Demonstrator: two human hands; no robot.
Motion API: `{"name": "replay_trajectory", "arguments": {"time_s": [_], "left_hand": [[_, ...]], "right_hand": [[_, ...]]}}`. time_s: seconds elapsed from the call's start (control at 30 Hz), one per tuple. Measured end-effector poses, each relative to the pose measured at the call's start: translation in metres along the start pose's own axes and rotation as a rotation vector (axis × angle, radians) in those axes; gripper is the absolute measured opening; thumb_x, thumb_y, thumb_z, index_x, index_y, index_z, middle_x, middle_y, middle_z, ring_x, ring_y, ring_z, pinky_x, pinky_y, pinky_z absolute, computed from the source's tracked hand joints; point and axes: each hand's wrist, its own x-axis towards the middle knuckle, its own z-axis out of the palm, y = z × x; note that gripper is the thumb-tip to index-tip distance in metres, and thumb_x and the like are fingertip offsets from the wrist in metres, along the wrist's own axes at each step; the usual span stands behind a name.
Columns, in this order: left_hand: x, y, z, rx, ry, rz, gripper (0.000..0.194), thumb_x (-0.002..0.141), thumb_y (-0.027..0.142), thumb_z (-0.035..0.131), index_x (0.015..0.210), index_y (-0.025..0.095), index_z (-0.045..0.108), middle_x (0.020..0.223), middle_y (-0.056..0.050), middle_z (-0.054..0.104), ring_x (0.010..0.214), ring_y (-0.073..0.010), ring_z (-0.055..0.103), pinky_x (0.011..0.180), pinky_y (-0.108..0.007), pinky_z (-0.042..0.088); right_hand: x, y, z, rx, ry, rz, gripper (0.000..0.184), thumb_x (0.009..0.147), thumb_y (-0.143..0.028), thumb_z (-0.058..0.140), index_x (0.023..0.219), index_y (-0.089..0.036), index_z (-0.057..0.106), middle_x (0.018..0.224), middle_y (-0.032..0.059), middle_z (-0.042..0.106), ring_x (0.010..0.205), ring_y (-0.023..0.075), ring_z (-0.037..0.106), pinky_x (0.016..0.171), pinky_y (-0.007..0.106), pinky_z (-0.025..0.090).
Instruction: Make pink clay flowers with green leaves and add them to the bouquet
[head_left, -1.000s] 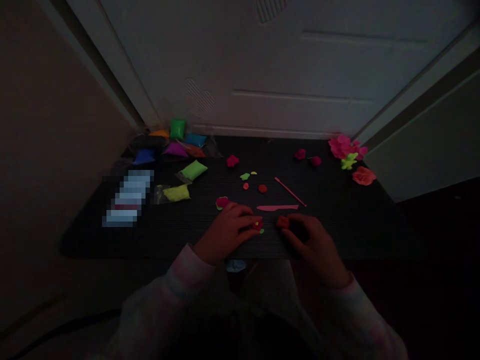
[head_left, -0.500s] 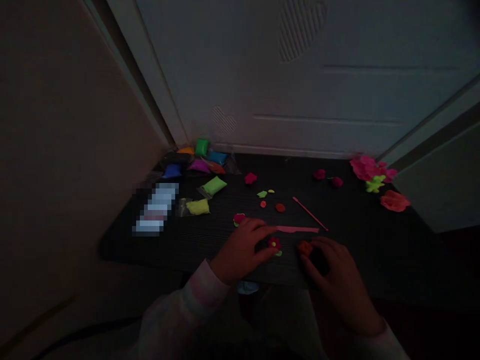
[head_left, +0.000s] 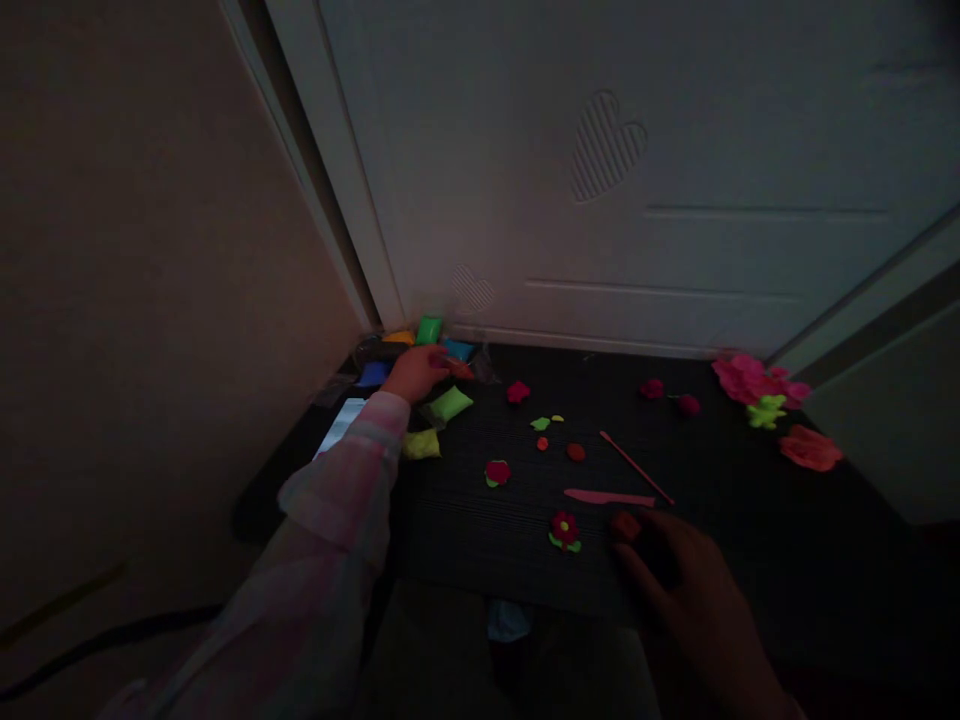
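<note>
My left hand [head_left: 414, 371] reaches far back left into a pile of coloured clay packets [head_left: 429, 335] by the door, its fingers curled over them; what it grips is hidden. My right hand [head_left: 679, 570] rests near the front of the dark mat [head_left: 750, 520], fingertips pinching a small red-orange clay lump [head_left: 624, 525]. A small red clay flower with a yellow centre and green leaves [head_left: 564, 530] lies free on the mat just left of that lump. A pink plastic knife [head_left: 609, 497] lies just behind it.
A thin pink stick [head_left: 636, 467], small red and green clay bits [head_left: 559, 440], another red flower [head_left: 496, 472], and lime and yellow packets [head_left: 448, 406] lie on the mat. Pink, green and orange clay flowers [head_left: 757, 385] sit at the back right. A white door [head_left: 637, 200] stands behind.
My left hand let go of the small red flower and reached back left to the clay packets. The view swung up and left. My right hand stayed by the red-orange lump.
</note>
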Motion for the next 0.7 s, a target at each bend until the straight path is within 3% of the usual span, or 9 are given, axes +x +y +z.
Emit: {"name": "replay_trajectory", "arguments": {"time_s": [0.13, 0.27, 0.33, 0.4, 0.47, 0.53, 0.63, 0.7], "left_hand": [[0.0, 0.003, -0.001, 0.03, 0.032, -0.002, 0.016, 0.076, 0.024, 0.053, 0.079, 0.015, 0.066, 0.075, -0.004, 0.068, 0.076, -0.0161, 0.061, 0.075, -0.027, 0.045], [-0.01, 0.017, -0.027, 0.069, 0.202, -0.02, 0.033, 0.083, 0.033, 0.042, 0.091, 0.01, 0.064, 0.089, -0.003, 0.062, 0.1, -0.0184, 0.053, 0.092, -0.034, 0.036], [-0.026, 0.03, -0.042, 0.069, 0.301, -0.04, 0.031, 0.082, 0.034, 0.046, 0.089, 0.01, 0.064, 0.091, -0.004, 0.06, 0.106, -0.0227, 0.05, 0.095, -0.039, 0.033], [-0.054, 0.047, -0.051, 0.039, 0.331, -0.054, 0.028, 0.082, 0.035, 0.047, 0.089, 0.013, 0.063, 0.085, -0.002, 0.061, 0.089, -0.0195, 0.057, 0.084, -0.035, 0.042], [-0.093, 0.065, -0.051, -0.02, 0.256, -0.046, 0.023, 0.08, 0.038, 0.05, 0.084, 0.02, 0.063, 0.072, 0.002, 0.061, 0.068, -0.0149, 0.058, 0.067, -0.028, 0.046], [-0.139, 0.081, -0.04, -0.09, 0.135, -0.022, 0.017, 0.078, 0.036, 0.052, 0.073, 0.022, 0.062, 0.06, 0.005, 0.06, 0.053, -0.012, 0.055, 0.051, -0.024, 0.043], [-0.197, 0.095, -0.016, -0.373, -0.169, -0.083, 0.014, 0.077, 0.033, 0.052, 0.071, 0.023, 0.061, 0.064, 0.004, 0.064, 0.056, -0.0123, 0.059, 0.051, -0.022, 0.045], [-0.218, 0.095, -0.003, -0.483, -0.206, -0.211, 0.016, 0.076, 0.035, 0.051, 0.07, 0.023, 0.06, 0.064, 0.002, 0.065, 0.057, -0.0132, 0.06, 0.051, -0.022, 0.046]], "right_hand": [[0.0, 0.0, 0.0, 0.05, 0.024, 0.014, 0.04, 0.079, -0.049, 0.049, 0.106, -0.02, 0.052, 0.105, 0.0094, 0.059, 0.098, 0.0258, 0.054, 0.083, 0.045, 0.044], [0.0, -0.001, -0.004, 0.098, 0.144, 0.04, 0.036, 0.079, -0.047, 0.048, 0.102, -0.02, 0.053, 0.103, 0.0104, 0.056, 0.098, 0.0274, 0.053, 0.084, 0.048, 0.043], [-0.004, -0.007, -0.01, 0.115, 0.252, 0.064, 0.027, 0.08, -0.043, 0.047, 0.097, -0.022, 0.054, 0.098, 0.0105, 0.056, 0.094, 0.0275, 0.054, 0.081, 0.048, 0.045], [-0.013, -0.021, -0.017, 0.146, 0.343, 0.07, 0.017, 0.082, -0.036, 0.046, 0.092, -0.025, 0.054, 0.092, 0.0093, 0.056, 0.089, 0.027, 0.055, 0.076, 0.047, 0.047], [-0.025, -0.043, -0.022, 0.235, 0.356, 0.041, 0.012, 0.082, -0.031, 0.046, 0.092, -0.029, 0.053, 0.088, 0.0068, 0.056, 0.084, 0.0258, 0.057, 0.071, 0.045, 0.05], [-0.036, -0.071, -0.021, 0.351, 0.243, -0.033, 0.019, 0.082, -0.027, 0.046, 0.1, -0.032, 0.05, 0.095, 0.0052, 0.058, 0.086, 0.0233, 0.059, 0.068, 0.038, 0.053], [-0.045, -0.109, -0.009, 0.428, 0.008, -0.192, 0.037, 0.079, -0.025, 0.052, 0.115, -0.029, 0.045, 0.11, 0.0073, 0.056, 0.099, 0.0219, 0.058, 0.077, 0.034, 0.054], [-0.045, -0.125, 0.002, 0.493, -0.029, -0.162, 0.039, 0.08, -0.025, 0.051, 0.118, -0.026, 0.043, 0.115, 0.0096, 0.054, 0.102, 0.021, 0.056, 0.08, 0.033, 0.053]]}}
